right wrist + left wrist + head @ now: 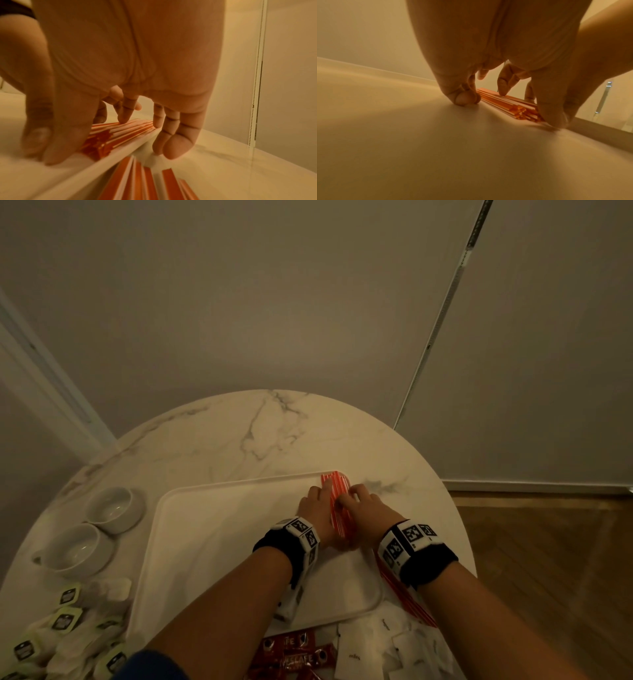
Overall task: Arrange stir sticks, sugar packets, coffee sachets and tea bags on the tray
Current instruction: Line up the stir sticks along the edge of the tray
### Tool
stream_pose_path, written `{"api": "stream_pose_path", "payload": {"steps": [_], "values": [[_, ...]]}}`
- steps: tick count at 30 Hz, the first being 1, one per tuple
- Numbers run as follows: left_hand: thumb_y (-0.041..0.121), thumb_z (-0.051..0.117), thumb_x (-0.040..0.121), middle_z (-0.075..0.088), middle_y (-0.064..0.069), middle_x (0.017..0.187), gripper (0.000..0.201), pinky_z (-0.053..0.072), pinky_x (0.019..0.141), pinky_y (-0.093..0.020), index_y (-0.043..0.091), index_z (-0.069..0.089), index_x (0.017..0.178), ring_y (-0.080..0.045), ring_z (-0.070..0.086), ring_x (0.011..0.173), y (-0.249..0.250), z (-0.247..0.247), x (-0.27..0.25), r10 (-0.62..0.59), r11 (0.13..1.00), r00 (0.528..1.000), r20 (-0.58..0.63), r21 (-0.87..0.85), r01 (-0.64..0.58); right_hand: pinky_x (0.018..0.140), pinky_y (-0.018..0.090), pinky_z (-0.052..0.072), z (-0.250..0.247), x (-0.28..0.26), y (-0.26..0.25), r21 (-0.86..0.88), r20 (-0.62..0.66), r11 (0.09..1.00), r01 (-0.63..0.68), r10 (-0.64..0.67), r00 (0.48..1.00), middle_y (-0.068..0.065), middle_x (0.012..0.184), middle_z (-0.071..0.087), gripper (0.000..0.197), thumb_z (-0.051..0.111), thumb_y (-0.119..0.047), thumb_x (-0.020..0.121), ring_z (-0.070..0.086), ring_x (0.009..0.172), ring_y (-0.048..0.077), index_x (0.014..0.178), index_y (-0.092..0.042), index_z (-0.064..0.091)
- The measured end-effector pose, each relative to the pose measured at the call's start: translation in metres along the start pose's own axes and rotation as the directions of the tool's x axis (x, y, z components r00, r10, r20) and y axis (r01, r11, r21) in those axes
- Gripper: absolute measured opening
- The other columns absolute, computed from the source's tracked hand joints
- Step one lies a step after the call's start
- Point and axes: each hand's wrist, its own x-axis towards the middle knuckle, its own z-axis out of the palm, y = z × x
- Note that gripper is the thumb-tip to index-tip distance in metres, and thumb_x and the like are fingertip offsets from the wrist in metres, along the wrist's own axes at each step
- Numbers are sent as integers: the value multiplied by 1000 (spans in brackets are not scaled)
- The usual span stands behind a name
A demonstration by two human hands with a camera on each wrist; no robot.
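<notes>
stir sticks (pixel 337 501) red-white striped | tray (pixel 219 542) white | table (pixel 239 436) white, grey-veined marble | coffee sachets (pixel 291 655) red

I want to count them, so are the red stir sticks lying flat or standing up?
Lying flat. The bundle of red-and-white striped stir sticks lies along the white plastic tray's right edge, with the left hand and right hand pressing on it.

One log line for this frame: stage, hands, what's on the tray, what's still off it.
stage: squaring stir sticks at tray right edge | left hand, right hand: fingertips flanking bundle | off tray: tea bags, coffee sachets, sugar packets
</notes>
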Motion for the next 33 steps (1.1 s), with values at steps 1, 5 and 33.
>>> {"api": "stream_pose_path", "payload": {"steps": [1,5,33], "values": [[43,89,54,26,-9,143,140,34,109,-40,16,-9,150,-28,36,129,0,0,0,5,1000,1000,-2,2,-5,103,48,43,-1,1,0,9,1,1000,0,0,1000,11,146,24,94,85,-35,65,39,127,36,141,-25,30],[34,90,55,27,-11,141,136,37,107,-43,15,-6,150,-30,37,128,-2,-1,-1,16,1000,1000,10,-10,-16,102,48,43,-1,5,1,23,-8,1000,9,-9,1000,10,144,27,93,86,-40,61,40,125,35,137,-27,34],[53,60,84,51,13,109,56,48,80,-21,34,41,133,-5,55,88,-22,-41,-131,166,955,986,-14,-245,-164,102,35,42,37,-95,64,227,41,922,-315,314,949,-2,128,40,90,74,-59,65,40,118,17,138,-21,37]]}}
